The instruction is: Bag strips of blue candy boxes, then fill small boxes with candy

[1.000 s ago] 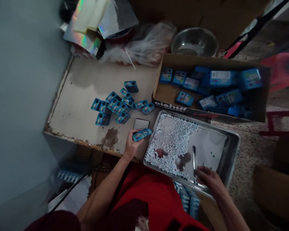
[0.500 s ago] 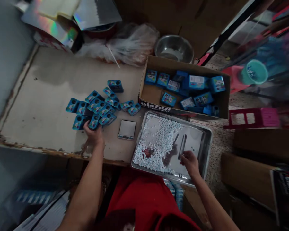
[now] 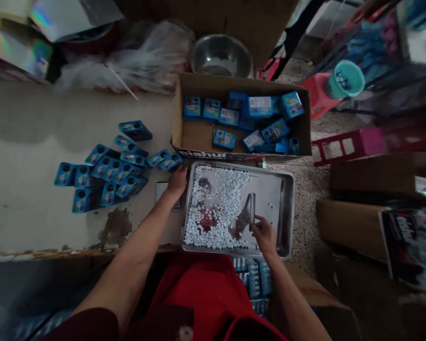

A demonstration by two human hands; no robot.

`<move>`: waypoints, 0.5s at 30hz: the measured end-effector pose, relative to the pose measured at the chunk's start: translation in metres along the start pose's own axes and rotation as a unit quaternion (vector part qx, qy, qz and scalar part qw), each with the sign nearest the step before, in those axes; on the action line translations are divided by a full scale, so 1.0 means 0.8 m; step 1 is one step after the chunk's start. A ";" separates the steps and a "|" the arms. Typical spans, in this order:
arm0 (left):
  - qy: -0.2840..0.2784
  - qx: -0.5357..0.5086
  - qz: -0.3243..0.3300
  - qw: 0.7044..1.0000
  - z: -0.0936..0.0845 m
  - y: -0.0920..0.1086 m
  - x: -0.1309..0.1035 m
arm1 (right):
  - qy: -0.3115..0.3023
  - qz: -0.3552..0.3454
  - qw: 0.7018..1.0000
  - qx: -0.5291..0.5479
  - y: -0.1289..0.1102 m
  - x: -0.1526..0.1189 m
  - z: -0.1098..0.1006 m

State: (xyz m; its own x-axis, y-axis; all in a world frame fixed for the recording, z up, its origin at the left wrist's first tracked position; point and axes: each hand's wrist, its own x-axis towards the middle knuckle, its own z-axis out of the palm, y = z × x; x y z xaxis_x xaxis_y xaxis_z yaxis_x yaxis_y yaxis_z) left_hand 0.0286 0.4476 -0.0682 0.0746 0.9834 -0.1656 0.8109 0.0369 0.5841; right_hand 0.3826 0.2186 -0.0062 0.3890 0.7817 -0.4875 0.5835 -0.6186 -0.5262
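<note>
At the front right end of a group of small blue boxes (image 3: 102, 168), my left hand (image 3: 178, 181) has its fingers closed at the edge of one blue box (image 3: 170, 161). The fingertips are partly hidden and dim. A small scale (image 3: 162, 190) lies partly under my left forearm. My right hand (image 3: 264, 234) pinches a narrow, flat metal piece (image 3: 252, 210) over the steel tray (image 3: 287, 213). Small white pellets (image 3: 216, 213) cover the tray's left and middle, and the metal piece is just right of them. A few loose pellets lie farther right.
Behind the tray stands an open cardboard box (image 3: 195, 139) holding several blue boxes. A steel bowl (image 3: 221, 57) and a clear plastic bag (image 3: 135, 61) are behind it. A teal cup (image 3: 348, 78) rests on a pink stool (image 3: 317, 90) at the right. Cartons (image 3: 351, 227) are stacked below.
My left hand has moved right, from a box at the group's front to the rightmost one. My right hand still holds the metal piece over the tray. The view has shifted right.
</note>
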 end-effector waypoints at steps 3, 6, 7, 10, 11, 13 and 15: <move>-0.012 0.025 0.014 1.000 -0.017 -0.008 -0.010 | 0.034 0.044 0.997 0.060 0.013 0.003 -0.006; 0.052 0.040 0.013 0.998 -0.039 -0.001 -0.055 | 0.056 0.022 0.996 -0.062 0.008 0.031 -0.016; 0.077 0.034 0.020 0.996 -0.041 0.007 -0.073 | 0.061 0.002 0.990 -0.130 0.000 0.044 -0.020; 0.053 -0.022 0.097 0.994 -0.024 0.043 -0.114 | 0.047 -0.072 0.955 -0.284 -0.035 0.089 -0.029; 0.009 -0.040 0.130 0.991 -0.012 0.057 -0.121 | 0.028 -0.100 0.944 -0.312 -0.047 0.103 -0.030; -0.068 -0.059 0.176 0.980 0.013 0.083 -0.120 | -0.006 -0.146 0.923 -0.357 -0.069 0.125 -0.029; -0.082 -0.063 0.187 0.977 0.033 0.099 -0.102 | -0.033 -0.183 0.902 -0.390 -0.084 0.141 -0.021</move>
State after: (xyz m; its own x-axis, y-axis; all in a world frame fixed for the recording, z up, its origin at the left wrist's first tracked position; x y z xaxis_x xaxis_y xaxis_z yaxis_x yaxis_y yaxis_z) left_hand 0.1016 0.3655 -0.0294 0.4530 0.8905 -0.0416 0.6321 -0.2880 0.7194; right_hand 0.3990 0.3500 -0.0142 0.0413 0.8998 -0.4343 0.9982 -0.0561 -0.0213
